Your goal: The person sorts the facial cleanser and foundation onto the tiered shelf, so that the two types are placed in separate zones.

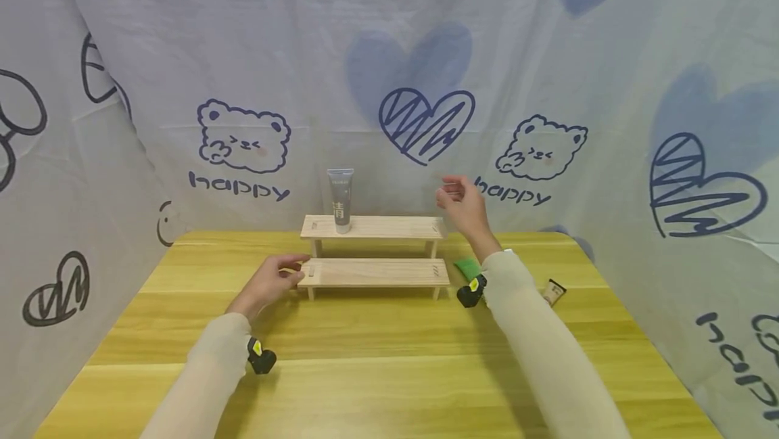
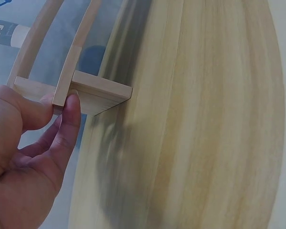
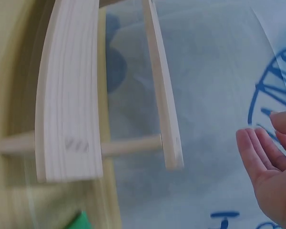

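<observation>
L hand [image 1: 268,283] pinches the L end of the lower board [image 1: 374,272] of a 2-step wooden rack [image 1: 437,292], thumb on 1 side, fingers on the other, narrow gap w/ just the board btwn. R hand [image 1: 465,210] is up in the air nr the R end of the upper board [image 1: 395,226], apart from it; fingers loosely bent, empty, modest gap to thumb. Rack stands toward the back of the wood-grain table [image 1: 377,371], approx. mid. Grey tube [image 1: 341,202] w/ a white cap stands upright, cap down, on the upper board, L of ctr. Green packet [image 1: 467,268] lies on the table just R of the rack, partly hidden by the R wrist cam [image 1: 471,291]; a small packet w/ dark edge [image 1: 554,291] lies farther R, past the sleeve [image 1: 535,344]. White cloth [image 1: 316,53] w/ blue hearts, bears & "happy" hangs behind.
</observation>
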`<state>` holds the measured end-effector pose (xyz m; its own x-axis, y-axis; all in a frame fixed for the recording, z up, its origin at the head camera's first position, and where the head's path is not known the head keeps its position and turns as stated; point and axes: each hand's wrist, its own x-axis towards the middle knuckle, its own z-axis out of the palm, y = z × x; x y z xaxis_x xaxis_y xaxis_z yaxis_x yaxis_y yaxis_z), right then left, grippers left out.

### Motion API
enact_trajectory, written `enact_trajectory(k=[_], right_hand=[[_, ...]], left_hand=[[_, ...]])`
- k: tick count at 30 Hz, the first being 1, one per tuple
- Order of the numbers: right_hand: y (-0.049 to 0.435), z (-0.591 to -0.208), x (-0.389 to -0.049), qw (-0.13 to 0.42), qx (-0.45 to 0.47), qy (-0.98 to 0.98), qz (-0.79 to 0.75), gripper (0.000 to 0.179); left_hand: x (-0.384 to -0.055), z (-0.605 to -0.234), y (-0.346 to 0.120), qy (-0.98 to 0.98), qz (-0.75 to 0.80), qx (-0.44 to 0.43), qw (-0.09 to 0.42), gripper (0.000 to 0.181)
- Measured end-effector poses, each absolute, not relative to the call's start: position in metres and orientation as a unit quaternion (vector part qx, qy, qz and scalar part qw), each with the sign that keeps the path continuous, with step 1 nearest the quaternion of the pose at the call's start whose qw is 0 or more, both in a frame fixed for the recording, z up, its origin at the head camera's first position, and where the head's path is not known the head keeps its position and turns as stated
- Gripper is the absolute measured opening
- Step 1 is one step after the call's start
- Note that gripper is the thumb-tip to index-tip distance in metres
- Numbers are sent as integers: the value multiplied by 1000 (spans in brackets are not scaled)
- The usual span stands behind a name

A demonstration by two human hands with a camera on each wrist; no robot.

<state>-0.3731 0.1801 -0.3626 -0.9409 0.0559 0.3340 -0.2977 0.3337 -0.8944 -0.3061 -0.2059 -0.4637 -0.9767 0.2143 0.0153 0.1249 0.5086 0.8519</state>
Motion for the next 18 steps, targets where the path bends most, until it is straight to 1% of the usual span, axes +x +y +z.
enact_trajectory(k=[9, 18], right_hand=[[223, -376, -368, 114, 54, -849, 512, 39], [252, -387, -361, 49, 56, -865, 497, 37]], left_hand=[[-308, -465, -207, 865, 490, 94, 49, 45], [-311, -467, -208, 862, 493, 106, 47, 45]])
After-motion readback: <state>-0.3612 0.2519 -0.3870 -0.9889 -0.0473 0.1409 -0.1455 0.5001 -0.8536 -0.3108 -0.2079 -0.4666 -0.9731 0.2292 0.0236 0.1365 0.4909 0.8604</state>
